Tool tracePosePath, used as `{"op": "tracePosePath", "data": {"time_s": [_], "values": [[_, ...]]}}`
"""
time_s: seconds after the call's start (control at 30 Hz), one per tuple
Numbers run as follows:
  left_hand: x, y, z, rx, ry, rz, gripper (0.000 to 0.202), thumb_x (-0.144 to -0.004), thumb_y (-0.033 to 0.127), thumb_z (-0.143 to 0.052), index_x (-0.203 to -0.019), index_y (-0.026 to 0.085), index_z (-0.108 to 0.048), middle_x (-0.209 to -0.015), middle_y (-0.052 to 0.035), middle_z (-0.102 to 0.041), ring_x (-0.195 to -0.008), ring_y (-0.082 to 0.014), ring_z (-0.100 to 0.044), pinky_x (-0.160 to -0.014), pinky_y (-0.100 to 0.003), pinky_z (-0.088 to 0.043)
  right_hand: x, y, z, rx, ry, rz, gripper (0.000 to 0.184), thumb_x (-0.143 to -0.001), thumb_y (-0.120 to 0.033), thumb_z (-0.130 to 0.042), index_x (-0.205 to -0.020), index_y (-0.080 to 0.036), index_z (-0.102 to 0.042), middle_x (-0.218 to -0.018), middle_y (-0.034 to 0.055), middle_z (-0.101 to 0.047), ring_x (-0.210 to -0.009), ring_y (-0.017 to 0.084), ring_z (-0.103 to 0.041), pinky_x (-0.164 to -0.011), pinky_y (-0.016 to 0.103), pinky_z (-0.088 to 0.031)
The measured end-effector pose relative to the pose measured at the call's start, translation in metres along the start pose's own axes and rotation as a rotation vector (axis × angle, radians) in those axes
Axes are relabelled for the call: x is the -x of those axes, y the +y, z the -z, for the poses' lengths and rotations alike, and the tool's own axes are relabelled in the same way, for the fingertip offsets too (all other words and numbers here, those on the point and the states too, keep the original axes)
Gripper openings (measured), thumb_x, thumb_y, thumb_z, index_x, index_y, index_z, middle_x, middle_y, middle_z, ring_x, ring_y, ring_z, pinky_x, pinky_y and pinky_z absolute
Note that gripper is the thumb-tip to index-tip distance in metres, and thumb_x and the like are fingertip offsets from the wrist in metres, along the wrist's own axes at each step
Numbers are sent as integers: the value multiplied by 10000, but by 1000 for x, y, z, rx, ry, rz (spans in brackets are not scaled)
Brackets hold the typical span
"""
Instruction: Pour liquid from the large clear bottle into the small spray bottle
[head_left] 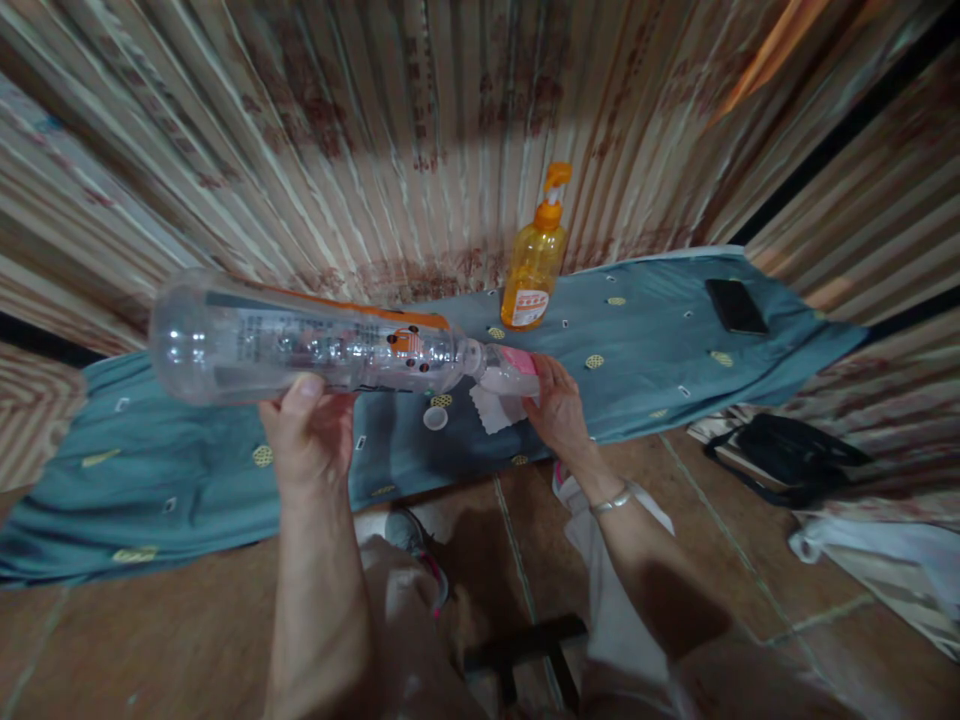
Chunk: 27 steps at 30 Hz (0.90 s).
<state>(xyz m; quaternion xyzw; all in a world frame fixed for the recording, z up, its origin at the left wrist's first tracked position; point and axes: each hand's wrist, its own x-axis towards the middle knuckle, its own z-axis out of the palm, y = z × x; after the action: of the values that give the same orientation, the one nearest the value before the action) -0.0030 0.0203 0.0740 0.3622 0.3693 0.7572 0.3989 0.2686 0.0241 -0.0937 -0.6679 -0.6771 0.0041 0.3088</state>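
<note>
My left hand (311, 440) is wrapped around a large clear plastic bottle (330, 345), which lies sideways in the air with its mouth to the right. Its label has an orange strip and small printed figures. My right hand (553, 405) grips a small clear bottle (506, 370) with a pink label, its neck meeting the large bottle's mouth. Whether liquid passes between them cannot be made out. Below the joined necks, a white cap (435, 418) lies on the cloth beside a pale scalloped-edged piece of paper or tissue (499, 408).
An orange pump bottle (534, 260) stands upright at the back of the blue-green patterned cloth (420, 470). A black phone (737, 305) lies toward the right end. A dark bag (787, 455) sits on the tiled floor, and a pleated curtain (420, 150) hangs behind.
</note>
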Motion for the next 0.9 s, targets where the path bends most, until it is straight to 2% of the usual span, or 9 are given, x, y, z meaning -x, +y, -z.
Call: {"op": "tracePosePath", "data": {"time_s": [0.2, 0.33, 0.6, 0.8, 0.9], "values": [[1, 3, -4, -2, -22, 5, 625, -474, 444, -976, -1046, 302, -769, -956, -28, -802, -1052, -338, -785, -920, -484, -644, 0, -1, 1, 5, 5, 5, 707, -868, -134, -602, -1569, -76, -525, -1571, 254, -643, -1492, 370, -584, -1254, 579, -504], [1, 5, -8, -4, -42, -12, 577, -482, 438, -962, -1002, 307, -751, -954, -26, -794, -1043, -342, -785, -924, -496, -638, 1, 1, 1, -4, 20, 14, 715, -867, -131, -595, -1578, -98, -518, -1564, 243, -649, -1487, 369, -589, -1235, 588, -523], [3, 7, -17, 25, -51, -40, 615, -505, 354, -930, -1095, 318, -758, -1001, -29, -801, -1080, -358, -795, -933, -531, -656, 2, 4, -1, -18, 38, 15, 711, -882, -136, -582, -1589, -95, -506, -1566, 247, -644, -1489, 367, -584, -1237, 586, -522], [2, 8, -16, -18, -105, -33, 552, -491, 437, -972, -979, 348, -728, -944, -16, -788, -1043, -365, -800, -857, -507, -661, 1, 4, 1, -41, 12, 5, 722, -893, -149, -584, -1608, -103, -491, -1581, 248, -634, -1507, 372, -568, -1255, 608, -502], [3, 8, -19, -3, -95, -50, 609, -499, 443, -967, -1050, 341, -728, -955, -14, -786, -1030, -354, -800, -879, -500, -655, 1, 3, 2, -43, 19, 0, 688, -897, -147, -580, -1577, -63, -514, -1570, 269, -637, -1491, 377, -582, -1254, 593, -510]]}}
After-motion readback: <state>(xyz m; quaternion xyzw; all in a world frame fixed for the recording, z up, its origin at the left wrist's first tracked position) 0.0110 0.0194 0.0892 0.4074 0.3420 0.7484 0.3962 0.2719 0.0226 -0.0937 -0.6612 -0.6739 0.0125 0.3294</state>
